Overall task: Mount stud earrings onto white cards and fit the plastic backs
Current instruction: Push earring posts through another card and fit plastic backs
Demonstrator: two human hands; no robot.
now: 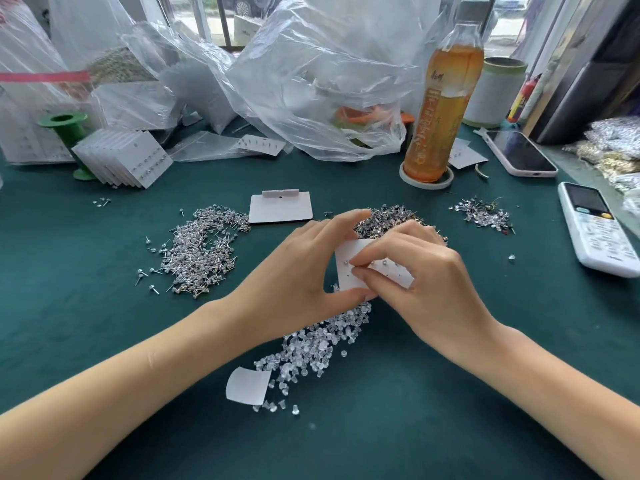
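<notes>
Two bare forearms are reaching in from the near edge across the green worktop (104, 306), meeting over a small white card (377, 268) held just above the heap of clear plastic backs (311, 351).

She seems to be seating a stud into one of the card's punched holes. To do that well, I'd say the card wants holding flat and steady while the post goes straight through, not at a slant, so the hole is not torn; then a back can be pushed on from behind until it sits snug.

Her left hand (304, 268) is clamping the card by its left edge, thumb under the lower corner and forefinger arching over the top, the grip curled round it. Her right hand (422, 271) is lying across the card's face, thumb and forefinger pressed together in a fine pinch at the upper row of holes. Whether a stud is between those fingertips I cannot tell; it is too small and hidden. A few tiny studs look already set in that row.

Loose stud earrings (201, 251) are lying in a pile to her left, a darker pile (391, 216) just beyond the hands, and a smaller scatter (485, 214) to the right. A blank card (280, 209) is waiting behind, and a stack of finished cards (128, 161) is leaning far left. A drink bottle (443, 105) is standing well clear.
</notes>
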